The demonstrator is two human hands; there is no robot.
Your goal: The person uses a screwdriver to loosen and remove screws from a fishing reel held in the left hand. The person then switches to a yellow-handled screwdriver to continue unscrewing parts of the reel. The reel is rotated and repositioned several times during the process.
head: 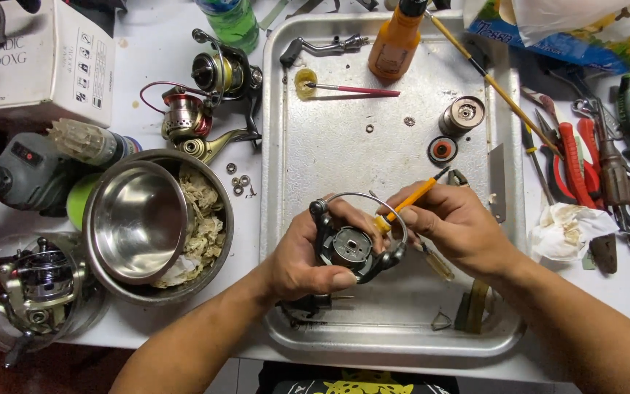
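My left hand [302, 257] grips a dark fishing reel body [351, 246] with a wire bail arm over the metal tray [344, 157]. A thin yellow-handled brush [411, 198] is pinched in my right hand [455, 225], with its lower tip touching the reel's round rotor. Both hands meet near the tray's front middle. Loose reel parts lie further back on the tray: a metal spool [463, 114], a black and red disc [442, 150], a crank handle [322, 48] and small washers.
Left of the tray stand nested steel bowls [140, 219] with scraps, another fishing reel [209, 98] and a white box [38, 62]. An orange bottle [395, 40] stands at the tray's back. Pliers and cutters [585, 164] and a dirty tissue [566, 230] lie to the right.
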